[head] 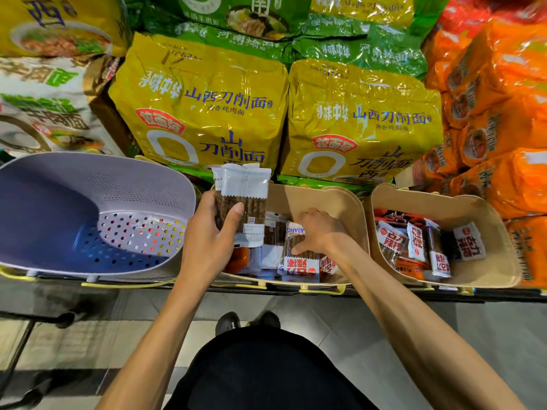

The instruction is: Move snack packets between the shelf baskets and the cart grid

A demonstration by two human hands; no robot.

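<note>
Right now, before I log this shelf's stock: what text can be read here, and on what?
"山西刀削面": left yellow bag and right yellow bag.
"河南烩面": green bag.
"ABANG", cut off: middle-basket packet gripped by the right hand.
Too small or blurred to read: held packets in the left hand, and right-basket packets.

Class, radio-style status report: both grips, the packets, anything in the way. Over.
Left grip holds snack packet bundle upright over middle basket. Right grip inside that basket, fingers curled on another packet. No obstruction seen.
</note>
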